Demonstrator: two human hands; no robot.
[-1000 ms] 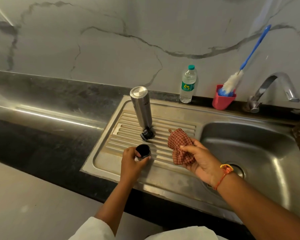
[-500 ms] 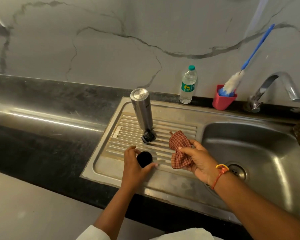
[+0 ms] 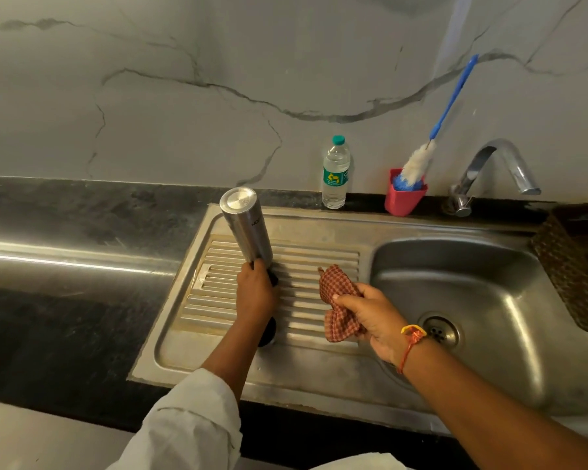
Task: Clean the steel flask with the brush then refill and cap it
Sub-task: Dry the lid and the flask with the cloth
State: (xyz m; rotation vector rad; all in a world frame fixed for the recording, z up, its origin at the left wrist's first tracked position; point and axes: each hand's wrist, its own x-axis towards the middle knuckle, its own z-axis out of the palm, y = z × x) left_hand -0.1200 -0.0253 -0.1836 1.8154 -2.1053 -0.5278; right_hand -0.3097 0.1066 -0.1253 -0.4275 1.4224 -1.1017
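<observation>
On ribbed steel drainboard (image 3: 319,259): cylindrical steel flask (image 3: 246,228) stands mouth-down, left hand (image 3: 257,293) gripping its neck end. Right hand (image 3: 370,317) clutches red checked cloth (image 3: 336,300). Flask probably empty-light, rigid and slick; grip mid-body.

One flask (image 3: 246,225), one brush (image 3: 418,161), one cloth (image 3: 336,300)

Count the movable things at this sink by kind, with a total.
Steel flask: 1
Water bottle: 1
Brush: 1
Red cup: 1
Checked cloth: 1
Loose black cap: 1
Basket: 1
Total: 7
</observation>
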